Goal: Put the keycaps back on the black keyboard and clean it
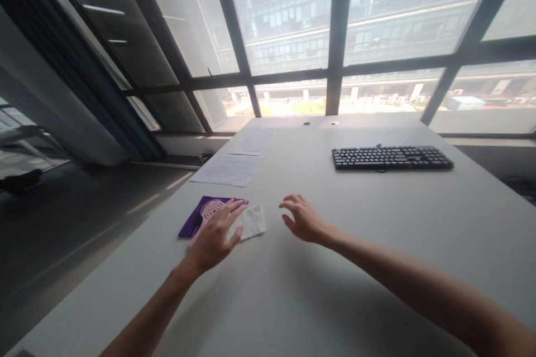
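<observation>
two hands are reaching over a counter [268, 312]: the left hand [214, 235], fingers apart, is covering parts of a purple packet [190, 224] and white cloth [255, 222], seemingly steadying them; the right hand [305, 221], loosely curled open, is hovering empty nearby, probably leaving both within reach.
</observation>
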`<action>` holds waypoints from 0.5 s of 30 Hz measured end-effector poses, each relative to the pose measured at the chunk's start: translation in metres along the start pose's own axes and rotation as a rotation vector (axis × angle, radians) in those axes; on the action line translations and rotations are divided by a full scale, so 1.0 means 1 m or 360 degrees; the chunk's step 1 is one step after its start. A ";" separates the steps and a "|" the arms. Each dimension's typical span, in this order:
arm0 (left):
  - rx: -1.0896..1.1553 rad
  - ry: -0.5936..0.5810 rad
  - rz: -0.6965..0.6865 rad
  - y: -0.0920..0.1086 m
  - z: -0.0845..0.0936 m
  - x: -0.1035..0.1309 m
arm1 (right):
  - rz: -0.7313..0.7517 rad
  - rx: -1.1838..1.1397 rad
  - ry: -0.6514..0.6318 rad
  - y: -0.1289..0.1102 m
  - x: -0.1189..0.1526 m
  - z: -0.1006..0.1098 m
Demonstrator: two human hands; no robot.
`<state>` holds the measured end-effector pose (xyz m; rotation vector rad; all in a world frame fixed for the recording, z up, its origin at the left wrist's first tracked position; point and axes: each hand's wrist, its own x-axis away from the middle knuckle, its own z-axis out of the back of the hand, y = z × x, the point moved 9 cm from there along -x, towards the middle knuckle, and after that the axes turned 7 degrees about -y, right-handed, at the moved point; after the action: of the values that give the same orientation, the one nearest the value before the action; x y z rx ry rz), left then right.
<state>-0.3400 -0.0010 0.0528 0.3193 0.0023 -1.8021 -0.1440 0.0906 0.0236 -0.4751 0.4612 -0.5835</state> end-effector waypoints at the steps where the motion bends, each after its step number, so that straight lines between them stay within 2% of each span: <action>1: 0.0093 -0.0038 -0.0056 0.018 -0.008 -0.014 | -0.0080 0.0065 0.0039 0.025 -0.002 0.015; 3: 0.0338 -0.0079 -0.0097 0.045 -0.025 -0.051 | -0.0300 0.0222 0.0143 0.086 -0.003 0.057; 5: 0.0590 -0.0061 -0.0013 0.058 -0.045 -0.100 | -0.0662 0.0284 0.0316 0.159 0.011 0.112; 6: 0.0737 -0.0074 0.0073 0.061 -0.058 -0.127 | -0.0914 0.0261 0.0443 0.197 0.026 0.142; 8: 0.1088 -0.0116 0.0302 0.066 -0.090 -0.181 | -0.1173 0.0284 0.0603 0.255 0.063 0.196; 11: 0.1231 -0.0136 0.0318 0.098 -0.126 -0.254 | -0.1544 0.0309 0.0845 0.317 0.139 0.257; 13: 0.1282 -0.0127 0.0324 0.121 -0.143 -0.289 | -0.1729 0.0319 0.1000 0.344 0.191 0.283; 15: 0.1319 -0.0108 0.0336 0.141 -0.156 -0.314 | -0.1831 0.0307 0.1098 0.365 0.229 0.298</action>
<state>-0.1042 0.2885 -0.0058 0.8075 -0.8111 -1.5255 0.3339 0.3046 0.0002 -0.3066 0.7603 -1.9182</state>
